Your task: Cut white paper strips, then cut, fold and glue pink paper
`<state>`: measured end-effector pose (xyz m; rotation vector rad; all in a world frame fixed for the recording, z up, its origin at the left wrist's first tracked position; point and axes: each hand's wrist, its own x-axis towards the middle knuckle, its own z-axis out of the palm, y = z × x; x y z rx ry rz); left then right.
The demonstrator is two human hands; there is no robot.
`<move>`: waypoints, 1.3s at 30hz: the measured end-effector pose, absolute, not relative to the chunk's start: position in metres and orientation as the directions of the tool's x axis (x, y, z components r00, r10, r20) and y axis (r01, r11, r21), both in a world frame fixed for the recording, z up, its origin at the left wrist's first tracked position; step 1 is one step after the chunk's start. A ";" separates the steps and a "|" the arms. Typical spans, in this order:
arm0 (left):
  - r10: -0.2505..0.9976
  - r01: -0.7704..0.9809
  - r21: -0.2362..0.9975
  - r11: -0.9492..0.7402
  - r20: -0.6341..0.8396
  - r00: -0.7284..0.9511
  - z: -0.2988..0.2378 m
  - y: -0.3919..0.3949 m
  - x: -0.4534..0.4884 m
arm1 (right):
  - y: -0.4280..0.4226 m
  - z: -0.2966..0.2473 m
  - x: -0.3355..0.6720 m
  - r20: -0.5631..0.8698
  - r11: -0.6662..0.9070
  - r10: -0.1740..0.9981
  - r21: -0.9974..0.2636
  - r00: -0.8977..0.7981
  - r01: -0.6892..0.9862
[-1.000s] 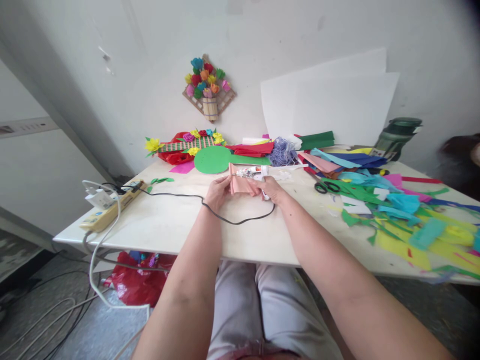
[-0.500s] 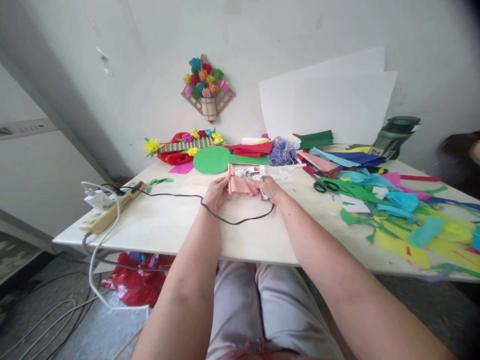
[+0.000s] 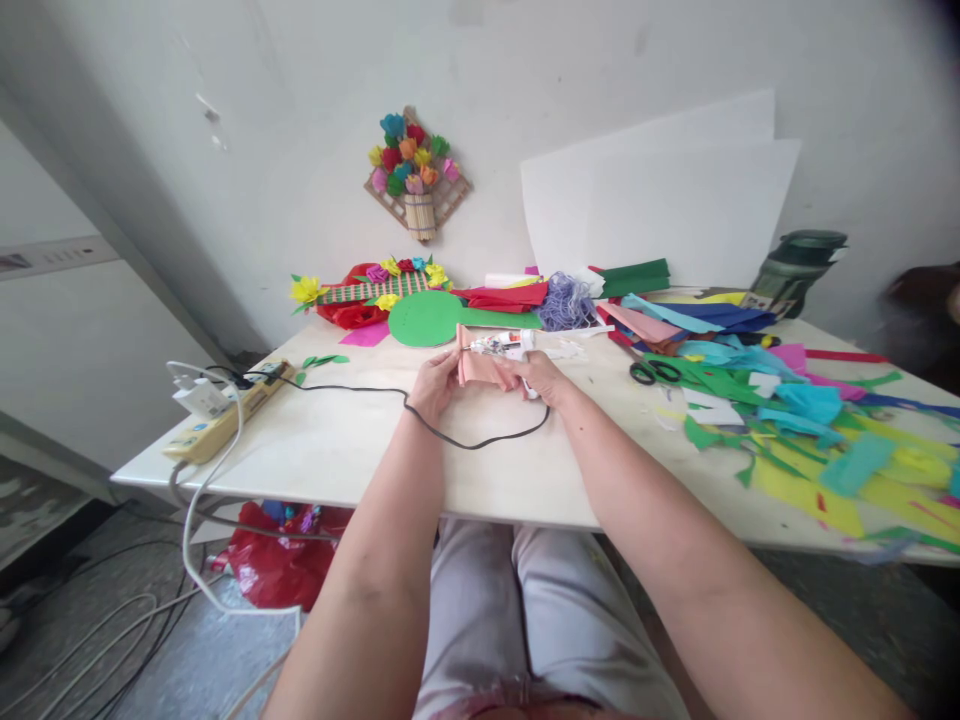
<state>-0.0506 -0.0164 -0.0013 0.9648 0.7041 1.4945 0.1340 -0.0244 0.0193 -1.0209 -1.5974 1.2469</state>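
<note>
My left hand point(image 3: 435, 386) is closed on the left edge of a salmon-pink piece of crepe paper point(image 3: 484, 371), held just above the table. A white hot glue gun point(image 3: 516, 343) is in my right hand point(image 3: 546, 378), its nozzle pointing left over the paper close to my left fingertips. The lower right part of the paper lies against my right fingers. From the glue gun a black cord point(image 3: 480, 446) loops across the table to the left. Just behind my hands lies a green paddle-shaped board point(image 3: 425, 320).
A yellow power strip point(image 3: 225, 412) stands at the table's left. Paper flowers on a woven strip point(image 3: 375, 290) lie behind. To the right are black-handled scissors point(image 3: 655, 372), several coloured paper scraps point(image 3: 806, 402) and a green bottle point(image 3: 799, 272). A red plastic bag point(image 3: 274, 565) sits below.
The whole view has shifted slightly. My hands, the crepe paper and the glue gun keep almost the same positions relative to one another.
</note>
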 end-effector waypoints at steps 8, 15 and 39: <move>0.979 -0.530 0.828 -0.180 0.204 -0.015 -0.001 -0.018 -0.051 | -0.025 0.020 0.134 0.123 0.167 0.945 -0.978 -0.304 0.126; 0.987 -0.515 0.842 -0.158 0.151 -0.056 0.003 -0.020 -0.049 | -0.024 0.019 0.133 0.112 0.161 0.944 -0.978 -0.311 0.135; 0.983 -0.522 0.833 -0.182 0.152 -0.101 0.006 -0.021 -0.047 | -0.027 0.020 0.133 0.111 0.162 0.932 -0.979 -0.344 0.123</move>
